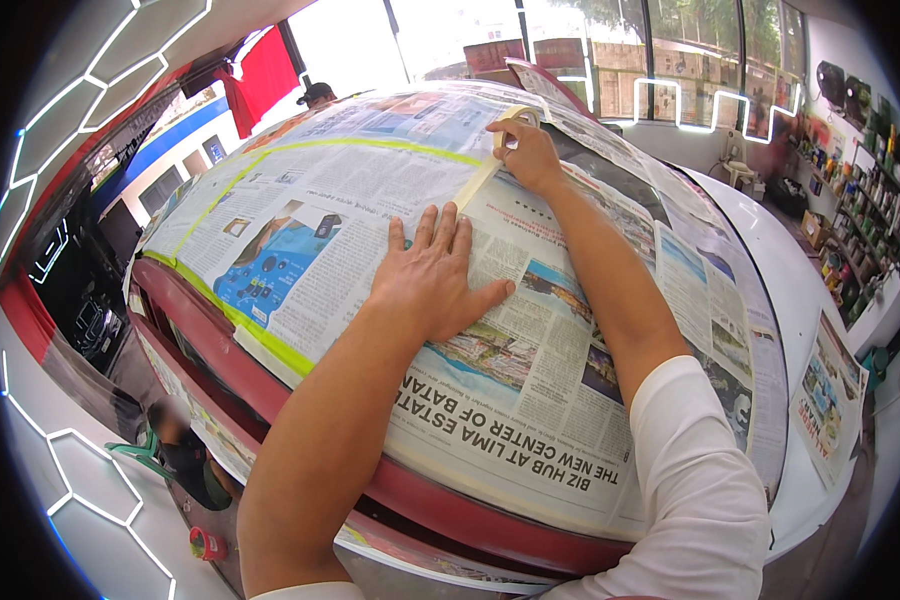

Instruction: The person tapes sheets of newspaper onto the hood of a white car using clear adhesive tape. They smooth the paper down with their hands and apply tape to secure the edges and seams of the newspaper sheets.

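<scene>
Holding tape (484, 179), right hand (530, 158) extends beyond splayed left hand (428, 280).

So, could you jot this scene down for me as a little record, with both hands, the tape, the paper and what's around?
Left hand: spread flat on the newspaper sheets
Right hand: gripping a masking tape roll
Masking tape strip: runs from the roll toward the left fingertips
Beneath: dark red bodywork, edge showing
Other tape: yellow-green tape across the sheets
Background: co-worker low at left, red bucket, stocked shelves at right
</scene>
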The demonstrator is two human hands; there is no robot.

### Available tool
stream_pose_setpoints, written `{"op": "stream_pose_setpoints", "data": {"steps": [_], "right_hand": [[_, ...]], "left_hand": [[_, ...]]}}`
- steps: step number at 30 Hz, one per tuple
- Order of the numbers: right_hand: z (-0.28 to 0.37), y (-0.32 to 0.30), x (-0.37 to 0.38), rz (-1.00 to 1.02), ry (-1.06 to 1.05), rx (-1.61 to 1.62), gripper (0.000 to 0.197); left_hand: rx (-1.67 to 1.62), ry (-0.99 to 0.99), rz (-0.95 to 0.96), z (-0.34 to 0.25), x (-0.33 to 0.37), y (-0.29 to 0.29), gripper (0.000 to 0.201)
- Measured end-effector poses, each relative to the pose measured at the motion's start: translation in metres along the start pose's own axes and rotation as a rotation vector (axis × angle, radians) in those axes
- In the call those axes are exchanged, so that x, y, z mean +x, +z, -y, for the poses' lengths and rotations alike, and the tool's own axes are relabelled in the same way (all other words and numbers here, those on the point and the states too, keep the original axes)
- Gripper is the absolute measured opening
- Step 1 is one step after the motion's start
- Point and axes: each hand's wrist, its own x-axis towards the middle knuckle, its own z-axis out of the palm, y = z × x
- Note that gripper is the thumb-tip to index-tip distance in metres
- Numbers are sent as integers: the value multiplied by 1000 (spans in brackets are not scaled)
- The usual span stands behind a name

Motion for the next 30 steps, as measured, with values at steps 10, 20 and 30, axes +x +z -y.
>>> {"op": "stream_pose_setpoints", "data": {"steps": [10,20,30], "right_hand": [[0,2,-5,39,-31,-71,44],[5,6,-12,85,-92,-174,38],[13,0,-16,157,-58,-249,35]], "left_hand": [[-6,1,6,1,0,-1,104],[-14,-16,10,2,-2,-2,101],[-29,-37,137,-2,64,-36,105]]}}
